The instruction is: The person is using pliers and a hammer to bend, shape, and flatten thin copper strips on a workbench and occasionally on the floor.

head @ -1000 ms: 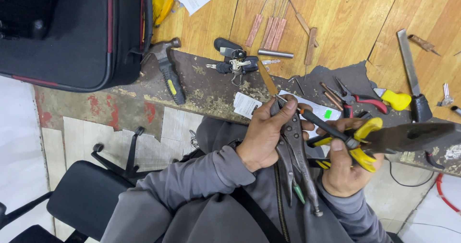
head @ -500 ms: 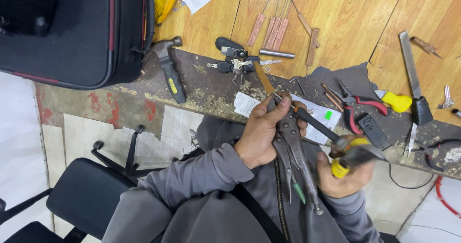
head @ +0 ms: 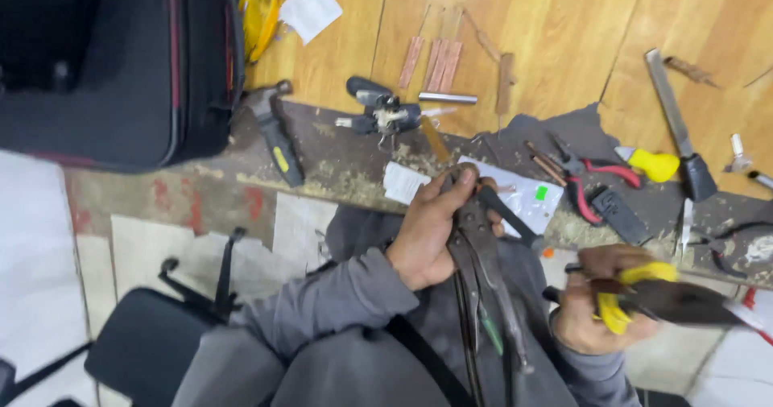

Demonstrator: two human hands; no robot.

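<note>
Two hands work close above the lap. The left hand [head: 427, 234] is clenched round the head of the long dull-grey steel locking pliers [head: 483, 270], whose handles hang down over the grey clothing; the right hand [head: 600, 310] grips the yellow-handled tool with a dark blade-like end [head: 652, 298], just beside them. Risk, as judged: the dark end is blurred and near the left fingers, so a slip could nick them, and the dangling plier handles could swing or pinch. What the plier jaws hold is hidden by the fingers. Farther off, the worn dark bench edge [head: 338, 165] carries a black-handled hammer [head: 274, 133], red-handled pliers [head: 592, 181] and a flat steel chisel [head: 676, 129], crowded enough to be knocked off. The black case [head: 97, 61] is cut off at the frame.
</note>
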